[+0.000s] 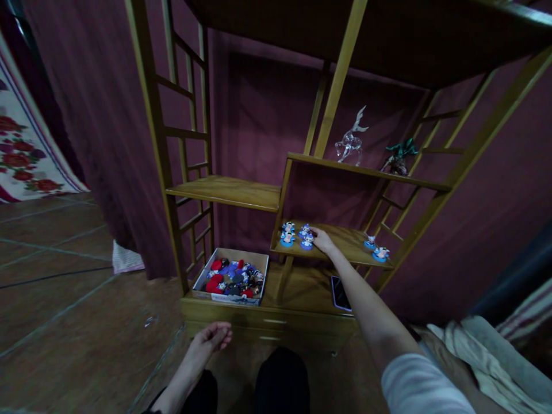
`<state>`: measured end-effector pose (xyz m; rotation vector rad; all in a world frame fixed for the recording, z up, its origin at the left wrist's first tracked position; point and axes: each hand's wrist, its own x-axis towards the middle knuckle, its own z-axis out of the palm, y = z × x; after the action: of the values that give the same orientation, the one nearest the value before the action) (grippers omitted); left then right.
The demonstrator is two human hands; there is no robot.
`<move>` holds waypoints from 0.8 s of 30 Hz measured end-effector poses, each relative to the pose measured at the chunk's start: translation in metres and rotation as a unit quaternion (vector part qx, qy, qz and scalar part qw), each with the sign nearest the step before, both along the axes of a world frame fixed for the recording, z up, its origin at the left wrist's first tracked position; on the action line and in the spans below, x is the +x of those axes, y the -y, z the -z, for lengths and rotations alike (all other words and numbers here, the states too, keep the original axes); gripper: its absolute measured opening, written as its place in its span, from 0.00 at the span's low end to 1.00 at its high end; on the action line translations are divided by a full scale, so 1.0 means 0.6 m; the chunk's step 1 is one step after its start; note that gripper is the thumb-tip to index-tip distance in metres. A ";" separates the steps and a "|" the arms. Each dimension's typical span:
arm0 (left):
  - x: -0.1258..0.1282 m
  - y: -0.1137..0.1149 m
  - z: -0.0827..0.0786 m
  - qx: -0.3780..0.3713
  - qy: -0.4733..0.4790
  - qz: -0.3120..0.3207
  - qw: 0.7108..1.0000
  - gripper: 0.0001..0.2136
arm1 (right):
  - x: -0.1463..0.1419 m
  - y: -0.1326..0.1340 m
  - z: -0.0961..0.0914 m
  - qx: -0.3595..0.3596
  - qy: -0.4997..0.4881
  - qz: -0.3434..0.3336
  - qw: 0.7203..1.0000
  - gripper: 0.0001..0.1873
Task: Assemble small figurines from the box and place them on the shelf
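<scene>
My right hand reaches onto the middle shelf, its fingertips closed at the side of a small purple-based figurine. Just in front of that one stands another purple-based figurine. To their left are two figurines with blue bases, one front and one behind. Low in front of the cabinet drawers, my left hand hangs with fingers curled together and nothing visible in them. An open cardboard box of red, purple and dark figurines sits on the lower left shelf.
Two more blue-based figurines, one behind another, stand at the shelf's right end. Above are a clear glass deer and a green ornament. A phone or tablet lies below. Wooden posts divide the cabinet.
</scene>
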<state>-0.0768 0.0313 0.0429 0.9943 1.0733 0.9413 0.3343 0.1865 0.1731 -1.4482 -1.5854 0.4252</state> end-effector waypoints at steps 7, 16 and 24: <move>-0.001 -0.004 0.004 0.000 -0.003 -0.004 1.000 0.18 | -0.004 0.007 -0.005 -0.004 -0.007 0.009 1.000 0.22; -0.006 -0.005 0.003 -0.012 -0.007 -0.012 1.000 0.18 | -0.015 0.041 -0.023 0.005 -0.183 0.027 0.983 0.22; -0.012 -0.010 0.008 -0.024 0.009 -0.009 1.000 0.19 | -0.025 0.109 -0.031 -0.049 -0.147 -0.064 0.986 0.28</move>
<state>-0.0837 0.0376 0.0382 0.9372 1.0868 0.9336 0.3194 0.1208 0.1916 -1.2907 -1.4387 0.7658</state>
